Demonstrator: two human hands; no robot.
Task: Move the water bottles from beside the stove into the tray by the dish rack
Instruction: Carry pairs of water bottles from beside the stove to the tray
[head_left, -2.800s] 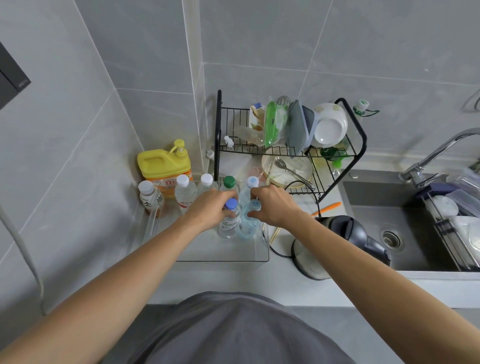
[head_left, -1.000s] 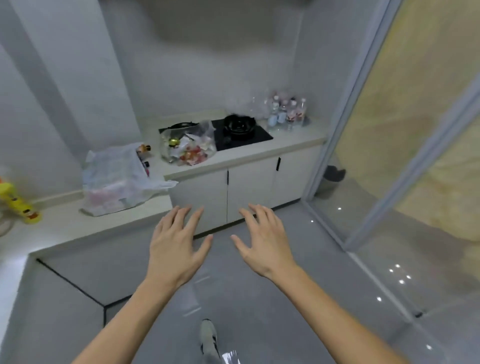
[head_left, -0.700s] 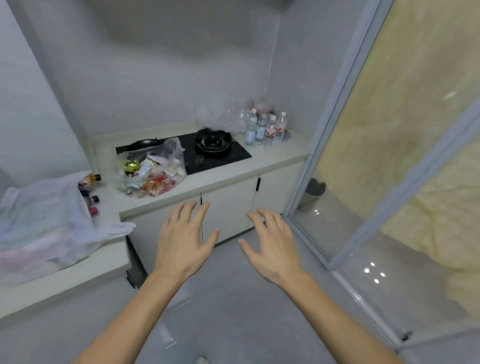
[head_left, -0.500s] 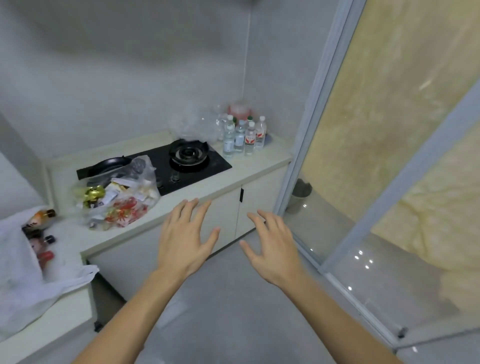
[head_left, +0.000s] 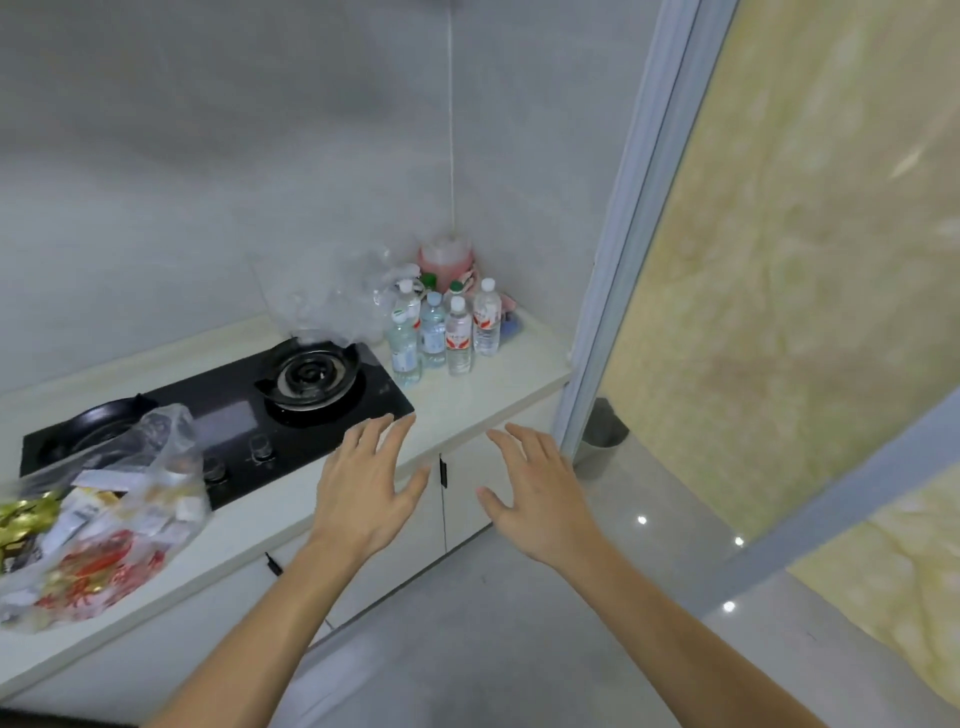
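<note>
Several clear water bottles with white, blue and green caps stand upright in a cluster on the pale counter, just right of the black stove in the corner. My left hand hovers with fingers spread in front of the counter edge, near the stove's right corner. My right hand hovers beside it, fingers straight, over the cabinet doors. Both hands hold nothing and are well short of the bottles. The tray and dish rack are out of view.
A crumpled clear plastic bag and a pink container sit behind the bottles. A bag of snack packets lies on the counter's left. A sliding glass door frame borders the counter on the right, a grey bin at its foot.
After both hands stood bottles in the tray by the dish rack, the view turned to the stove counter. It has drawn closer, and both empty hands have come forward toward it.
</note>
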